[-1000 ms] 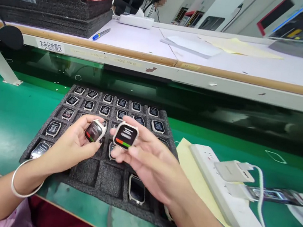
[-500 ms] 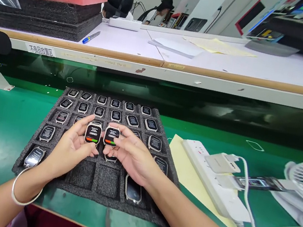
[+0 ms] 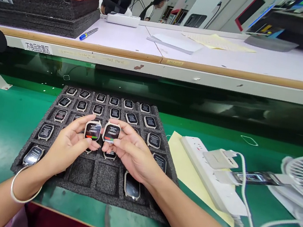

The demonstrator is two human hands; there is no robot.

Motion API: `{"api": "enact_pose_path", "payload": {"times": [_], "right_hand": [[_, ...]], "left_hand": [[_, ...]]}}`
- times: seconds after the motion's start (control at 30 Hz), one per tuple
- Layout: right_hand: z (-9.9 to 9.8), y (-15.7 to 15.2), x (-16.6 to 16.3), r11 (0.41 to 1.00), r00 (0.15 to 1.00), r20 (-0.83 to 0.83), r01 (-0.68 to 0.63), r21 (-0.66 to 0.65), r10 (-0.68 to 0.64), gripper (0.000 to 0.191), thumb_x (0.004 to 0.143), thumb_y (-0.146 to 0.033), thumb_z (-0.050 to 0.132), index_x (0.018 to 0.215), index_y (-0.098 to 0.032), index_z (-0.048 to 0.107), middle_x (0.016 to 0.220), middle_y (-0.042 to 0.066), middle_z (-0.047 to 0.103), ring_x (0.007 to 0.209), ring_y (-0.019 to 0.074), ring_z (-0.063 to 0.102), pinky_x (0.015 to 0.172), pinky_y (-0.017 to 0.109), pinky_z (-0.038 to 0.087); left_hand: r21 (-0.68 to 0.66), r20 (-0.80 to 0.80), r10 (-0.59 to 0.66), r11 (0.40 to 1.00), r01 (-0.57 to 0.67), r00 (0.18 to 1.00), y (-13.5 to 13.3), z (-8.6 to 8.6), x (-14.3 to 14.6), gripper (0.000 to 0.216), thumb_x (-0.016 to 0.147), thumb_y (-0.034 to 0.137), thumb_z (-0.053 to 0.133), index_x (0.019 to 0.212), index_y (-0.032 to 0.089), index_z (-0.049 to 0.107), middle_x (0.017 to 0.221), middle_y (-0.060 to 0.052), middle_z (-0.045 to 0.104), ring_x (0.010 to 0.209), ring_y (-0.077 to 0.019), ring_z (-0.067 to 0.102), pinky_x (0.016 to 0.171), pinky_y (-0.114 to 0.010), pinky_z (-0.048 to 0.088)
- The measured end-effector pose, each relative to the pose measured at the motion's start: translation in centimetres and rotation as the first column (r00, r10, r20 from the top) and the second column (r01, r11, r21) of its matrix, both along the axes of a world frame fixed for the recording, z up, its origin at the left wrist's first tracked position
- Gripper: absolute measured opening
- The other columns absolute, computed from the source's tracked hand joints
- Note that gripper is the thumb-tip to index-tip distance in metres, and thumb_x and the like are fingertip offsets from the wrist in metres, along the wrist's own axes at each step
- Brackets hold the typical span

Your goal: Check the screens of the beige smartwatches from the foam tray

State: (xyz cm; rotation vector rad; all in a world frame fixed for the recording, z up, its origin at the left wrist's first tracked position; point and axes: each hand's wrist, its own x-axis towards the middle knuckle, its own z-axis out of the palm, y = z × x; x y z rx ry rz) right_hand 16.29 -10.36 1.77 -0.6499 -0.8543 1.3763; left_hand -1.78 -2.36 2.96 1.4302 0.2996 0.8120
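Left hand: thumb and fingers lightly pinched on one watch, spread only as wide as its case.
Left watch: at the fingertips, to the right of the palm, with the thumb by its lower edge; screen lit, a red and green bar along the bottom.
Right hand: likewise curled about a second watch, fingers behind it and thumb at the lower right of its screen.
Right watch: at the fingertips, left of the palm, just beside the other watch with a narrow gap between.
Reason for the hold: gripping by the edges seems to leave both screens largely uncovered, facing the wearer and easy to compare.
Foam tray: on the green bench, below both hands; its compartments probably keep the other watches apart and screen up.
Power strip: to the right of the tray, partly over yellow paper, seemingly there to keep the plugged-in charger within reach.
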Motion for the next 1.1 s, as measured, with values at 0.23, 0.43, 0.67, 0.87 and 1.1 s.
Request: {"api": "enact_pose_path", "payload": {"times": [0.23,0.43,0.67,0.87,1.1], "right_hand": [[-0.17,0.04,0.06,1.000,1.000,0.009,-0.009,0.021,0.009,0.050,0.094,-0.019,0.069,0.132,-0.009,0.039,0.102,0.011,0.054,0.083,0.0218,0.056,0.078,0.025,0.048],[0.04,0.12,0.02,1.000,1.000,0.016,-0.004,0.012,0.004,0.049,0.093,-0.020,0.071,0.132,-0.011,0.042,0.101,0.010,0.054,0.083,0.0217,0.056,0.078,0.025,0.048],[-0.06,-0.03,0.14,0.999,1.000,0.017,-0.004,0.035,0.003,0.050,0.093,-0.016,0.067,0.134,-0.007,0.039,0.101,0.010,0.053,0.083,0.0216,0.057,0.080,0.026,0.048],[-0.23,0.24,0.20,0.998,1.000,0.019,-0.020,0.063,0.019,0.052,0.092,-0.015,0.064,0.134,-0.005,0.036,0.101,0.011,0.054,0.084,0.0205,0.057,0.080,0.025,0.048],[-0.44,0.16,0.19,0.996,1.000,0.020,-0.022,0.089,0.020,0.051,0.091,-0.014,0.063,0.133,-0.005,0.036,0.100,0.011,0.055,0.084,0.0200,0.058,0.079,0.023,0.048]], "left_hand": [[0.016,0.007,-0.016,1.000,0.016,1.000,0.14,-0.59,-0.04,0.043,0.104,0.010,0.057,0.144,0.012,0.041,0.126,-0.013,0.053,0.088,-0.0294,0.062,0.083,-0.034,0.053],[0.019,0.021,-0.014,1.000,0.013,1.000,0.03,-0.64,-0.12,0.043,0.104,0.010,0.057,0.144,0.014,0.043,0.126,-0.012,0.053,0.088,-0.0297,0.062,0.082,-0.033,0.053],[0.019,0.023,-0.009,1.000,0.009,1.000,0.14,-0.78,0.04,0.046,0.101,0.009,0.060,0.143,0.014,0.044,0.124,-0.011,0.054,0.088,-0.0287,0.062,0.082,-0.032,0.052],[0.033,0.011,-0.024,0.999,0.024,1.000,0.11,-0.39,0.09,0.046,0.099,0.007,0.057,0.142,0.008,0.041,0.122,-0.013,0.054,0.087,-0.0281,0.062,0.082,-0.031,0.052],[0.046,0.016,-0.019,0.999,0.018,1.000,0.14,-0.56,0.21,0.046,0.099,0.008,0.056,0.142,0.009,0.041,0.124,-0.013,0.053,0.086,-0.0270,0.062,0.082,-0.030,0.053]]}}
